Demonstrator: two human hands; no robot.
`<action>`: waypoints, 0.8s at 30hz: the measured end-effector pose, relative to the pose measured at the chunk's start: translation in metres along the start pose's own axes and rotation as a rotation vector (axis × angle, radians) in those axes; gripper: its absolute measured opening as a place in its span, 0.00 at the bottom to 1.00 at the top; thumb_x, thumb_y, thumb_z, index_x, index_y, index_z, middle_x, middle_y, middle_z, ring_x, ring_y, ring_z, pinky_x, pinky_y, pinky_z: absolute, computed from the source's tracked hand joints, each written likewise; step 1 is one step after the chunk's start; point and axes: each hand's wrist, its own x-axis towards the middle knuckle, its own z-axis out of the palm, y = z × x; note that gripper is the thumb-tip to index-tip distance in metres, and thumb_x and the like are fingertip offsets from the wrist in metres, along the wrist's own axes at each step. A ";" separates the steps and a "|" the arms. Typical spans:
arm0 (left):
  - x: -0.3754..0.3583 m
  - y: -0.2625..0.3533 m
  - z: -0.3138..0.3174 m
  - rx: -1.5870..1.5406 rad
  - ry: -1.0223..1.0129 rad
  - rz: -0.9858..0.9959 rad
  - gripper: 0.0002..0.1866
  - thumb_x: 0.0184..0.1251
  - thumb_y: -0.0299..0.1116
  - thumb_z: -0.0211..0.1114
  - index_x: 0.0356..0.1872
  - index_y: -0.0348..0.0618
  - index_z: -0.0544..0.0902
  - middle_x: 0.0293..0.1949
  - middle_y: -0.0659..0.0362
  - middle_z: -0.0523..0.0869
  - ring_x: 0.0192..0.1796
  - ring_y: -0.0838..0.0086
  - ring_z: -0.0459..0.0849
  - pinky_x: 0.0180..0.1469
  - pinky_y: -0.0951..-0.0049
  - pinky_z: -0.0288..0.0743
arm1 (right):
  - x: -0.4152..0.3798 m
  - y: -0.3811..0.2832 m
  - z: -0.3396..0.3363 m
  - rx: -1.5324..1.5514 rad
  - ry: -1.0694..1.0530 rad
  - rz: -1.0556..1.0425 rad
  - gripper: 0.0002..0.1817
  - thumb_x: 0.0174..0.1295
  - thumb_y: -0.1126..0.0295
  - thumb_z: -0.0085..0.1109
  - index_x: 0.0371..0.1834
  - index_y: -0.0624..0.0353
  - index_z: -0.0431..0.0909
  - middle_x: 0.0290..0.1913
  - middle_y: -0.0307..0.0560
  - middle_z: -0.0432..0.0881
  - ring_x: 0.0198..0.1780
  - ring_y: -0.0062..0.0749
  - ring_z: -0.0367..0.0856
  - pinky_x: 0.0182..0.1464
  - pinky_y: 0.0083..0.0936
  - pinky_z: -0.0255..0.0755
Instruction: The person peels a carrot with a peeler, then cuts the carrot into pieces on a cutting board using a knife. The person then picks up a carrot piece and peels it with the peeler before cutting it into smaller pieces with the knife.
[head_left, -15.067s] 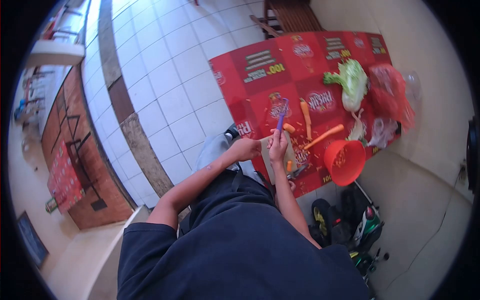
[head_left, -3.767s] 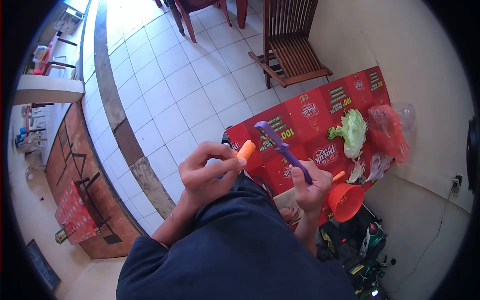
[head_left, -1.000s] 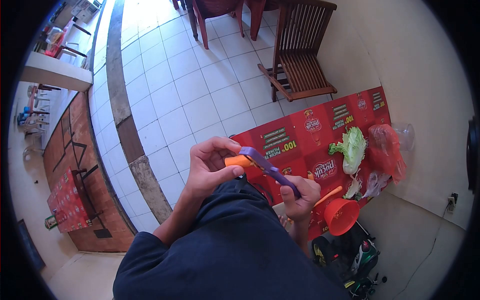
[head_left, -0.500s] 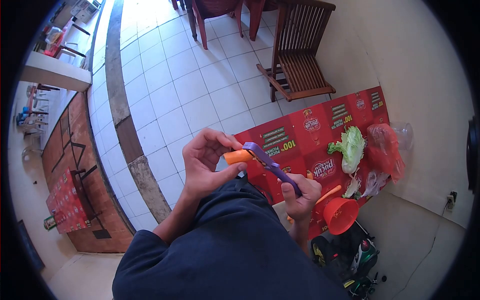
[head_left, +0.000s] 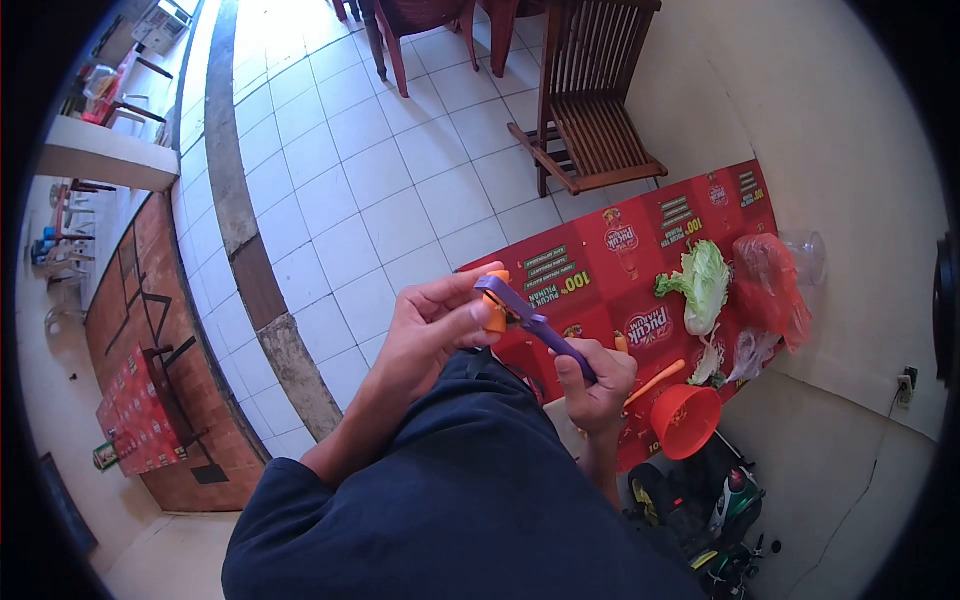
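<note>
1. The left hand [head_left: 420, 330] pinches a carrot piece [head_left: 495, 318] between thumb and fingers, raised near the table [head_left: 668, 236].
2. The right hand [head_left: 598, 388] grips the peeler [head_left: 545, 334], its head against the piece; the blade's exact contact seems partly hidden.
3. For clean peeling, a light, even stroke and small turns of the piece should serve; fingertips need to stay behind the blade, as so short a piece may slip.
4. Beyond the right hand, a carrot [head_left: 660, 379] lies beside the bowl [head_left: 702, 432], with the cabbage [head_left: 706, 290] farther off, near the red bag [head_left: 768, 285].
</note>
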 end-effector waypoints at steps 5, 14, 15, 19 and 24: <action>-0.007 0.009 -0.003 0.101 -0.093 -0.053 0.28 0.67 0.25 0.73 0.66 0.27 0.78 0.50 0.44 0.90 0.50 0.64 0.93 0.54 0.70 0.90 | 0.002 0.004 -0.005 -0.078 -0.003 -0.089 0.09 0.67 0.67 0.69 0.35 0.62 0.85 0.17 0.39 0.74 0.16 0.26 0.71 0.22 0.27 0.61; -0.004 0.005 0.000 -0.017 -0.168 -0.182 0.28 0.65 0.21 0.73 0.67 0.26 0.78 0.48 0.44 0.91 0.43 0.70 0.93 0.51 0.75 0.89 | -0.001 0.009 -0.014 -0.118 0.042 -0.250 0.09 0.64 0.67 0.71 0.33 0.61 0.84 0.17 0.39 0.74 0.16 0.29 0.72 0.22 0.29 0.63; -0.003 0.003 -0.001 -0.003 -0.175 -0.190 0.28 0.65 0.21 0.73 0.66 0.26 0.78 0.47 0.44 0.91 0.42 0.71 0.93 0.50 0.76 0.88 | -0.002 0.009 -0.014 -0.094 0.018 -0.253 0.09 0.64 0.67 0.71 0.33 0.62 0.84 0.17 0.40 0.74 0.16 0.30 0.72 0.22 0.29 0.63; 0.001 -0.001 -0.001 -0.020 -0.203 -0.267 0.28 0.65 0.21 0.74 0.66 0.26 0.79 0.45 0.47 0.91 0.41 0.71 0.93 0.50 0.77 0.88 | -0.013 0.018 -0.021 -0.205 0.136 -0.090 0.10 0.64 0.67 0.72 0.33 0.61 0.84 0.17 0.40 0.75 0.16 0.30 0.74 0.21 0.29 0.63; 0.007 -0.012 -0.002 -0.050 -0.175 -0.322 0.27 0.64 0.20 0.73 0.65 0.26 0.79 0.47 0.44 0.91 0.43 0.69 0.93 0.51 0.75 0.89 | -0.016 0.015 -0.027 -0.137 0.058 -0.167 0.09 0.64 0.68 0.70 0.33 0.63 0.84 0.17 0.40 0.74 0.16 0.29 0.73 0.22 0.27 0.64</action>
